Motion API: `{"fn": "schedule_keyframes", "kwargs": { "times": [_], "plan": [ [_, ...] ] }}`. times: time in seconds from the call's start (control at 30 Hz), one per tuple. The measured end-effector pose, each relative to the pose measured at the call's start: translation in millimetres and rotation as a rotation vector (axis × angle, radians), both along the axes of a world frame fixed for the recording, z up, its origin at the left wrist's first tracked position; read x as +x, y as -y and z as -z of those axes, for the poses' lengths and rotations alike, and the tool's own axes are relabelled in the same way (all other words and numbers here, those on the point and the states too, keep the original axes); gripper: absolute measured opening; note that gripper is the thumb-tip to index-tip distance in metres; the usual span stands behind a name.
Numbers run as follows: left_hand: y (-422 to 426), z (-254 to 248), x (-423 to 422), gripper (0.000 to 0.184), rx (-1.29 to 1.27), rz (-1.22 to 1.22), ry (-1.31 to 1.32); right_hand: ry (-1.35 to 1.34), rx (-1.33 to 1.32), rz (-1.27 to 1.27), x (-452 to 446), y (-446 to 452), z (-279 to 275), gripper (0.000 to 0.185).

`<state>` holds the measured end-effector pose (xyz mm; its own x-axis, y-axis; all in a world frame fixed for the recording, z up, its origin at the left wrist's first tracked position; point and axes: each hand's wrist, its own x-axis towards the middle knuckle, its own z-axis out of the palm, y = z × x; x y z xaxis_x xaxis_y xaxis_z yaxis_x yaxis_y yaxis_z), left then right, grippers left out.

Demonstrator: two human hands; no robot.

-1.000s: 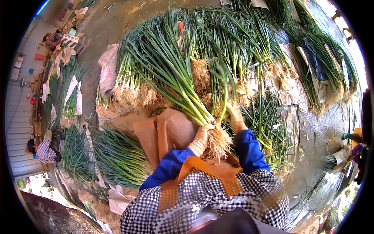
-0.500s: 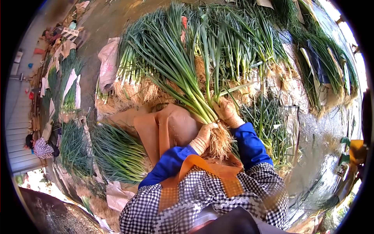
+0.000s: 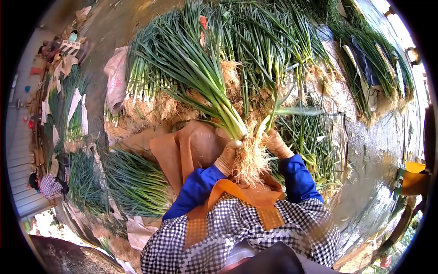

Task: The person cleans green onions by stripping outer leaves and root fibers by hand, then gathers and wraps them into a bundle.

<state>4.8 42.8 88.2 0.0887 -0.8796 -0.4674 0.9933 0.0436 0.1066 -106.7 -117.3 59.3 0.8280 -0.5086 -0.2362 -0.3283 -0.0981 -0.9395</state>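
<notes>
One bunch of green onions (image 3: pixel 222 102), probably light, is at near centre in the left hand's (image 3: pixel 226 158) grip while the right hand (image 3: pixel 278 144) pinches one stalk (image 3: pixel 263 127) beside it, the leaves (image 3: pixel 185 57) likely limp, the firmer pale bases (image 3: pixel 237 127) seemingly the better hold.

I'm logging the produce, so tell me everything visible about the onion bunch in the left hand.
The onion bunch has long green leaves, pale stems and shaggy tan roots. It slants, leaves fanning toward the picture's upper left, roots toward its bottom. The left hand grips it near the base; whether the single stalk by the right hand touches it is unclear.
</notes>
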Motion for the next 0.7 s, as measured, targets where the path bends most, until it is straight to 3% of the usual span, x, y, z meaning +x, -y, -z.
{"fn": "schedule_keyframes", "kwargs": {
  "times": [0.03,0.07,0.13,0.2,0.23,0.27,0.3,0.33,0.37,0.4,0.47,0.5,0.53,0.57,0.6,0.63,0.7],
  "plan": [
    [-0.7,-10.2,-0.4,0.057,-0.015,0.006,-0.005,-0.044,-0.208,-0.092,0.3,2.1,-2.2,0.027],
    [-1.8,-19.9,0.6,0.057,-0.011,0.001,-0.002,-0.041,-0.204,-0.096,1.8,2.9,-0.6,0.027],
    [-2.4,-41.8,2.8,0.055,-0.183,0.033,-0.074,-0.138,0.302,0.189,0.2,5.6,9.4,0.03],
    [0.1,-39.9,0.5,0.06,-0.13,0.033,-0.046,-0.163,0.125,0.254,-15.2,11.1,20.8,0.033],
    [3.8,-31.8,-1.6,0.065,-0.181,-0.118,0.024,-0.187,0.002,0.311,-29.7,17.1,39.2,0.031],
    [6.0,-24.4,-2.3,0.07,-0.235,-0.266,0.099,-0.099,0.062,0.475,-52.4,24.2,53.2,0.028],
    [-2.8,-33.3,7.7,0.075,-0.22,-0.172,0.051,-0.502,-0.06,0.438,-88.3,45.4,66.4,0.028],
    [-9.5,-28.5,14.9,0.072,-0.321,-0.076,0.002,-0.862,-0.661,0.003,-137.2,69.9,102.2,0.031],
    [-12.8,-35.0,17.2,0.071,-0.254,-0.06,-0.023,-0.968,-0.633,-0.265,-168.3,77.2,100.2,0.035],
    [-13.6,-42.0,18.4,0.069,-0.188,-0.037,-0.047,-1.252,-0.445,-0.294,-159.6,67.6,43.8,0.04],
    [-8.6,-26.4,18.9,0.068,-0.132,-0.026,-0.004,-1.185,-0.573,-0.325,-134.4,55.2,-13.3,0.046],
    [-8.9,-20.5,15.1,0.066,-0.068,-0.013,0.028,-1.228,-0.53,-0.216,-107.8,54.8,-3.6,0.048],
    [-7.2,-21.2,13.6,0.066,-0.067,-0.006,0.029,-0.685,-0.696,-0.343,-111.7,63.5,47.1,0.045],
    [-5.3,-23.0,14.0,0.064,-0.057,0.0,0.062,-0.427,-0.035,0.097,-59.1,37.6,-12.2,0.042],
    [-4.7,-24.7,14.9,0.063,-0.045,0.0,0.096,-0.052,0.317,0.13,-27.4,21.8,-16.5,0.045],
    [-7.6,-14.6,16.7,0.058,-0.077,0.016,0.095,-0.004,0.373,-0.062,-1.7,15.6,-45.2,0.048],
    [-12.9,-37.5,16.9,0.055,-0.046,-0.026,0.146,0.039,0.4,-0.265,19.9,2.5,-33.6,0.048]
  ]
}}
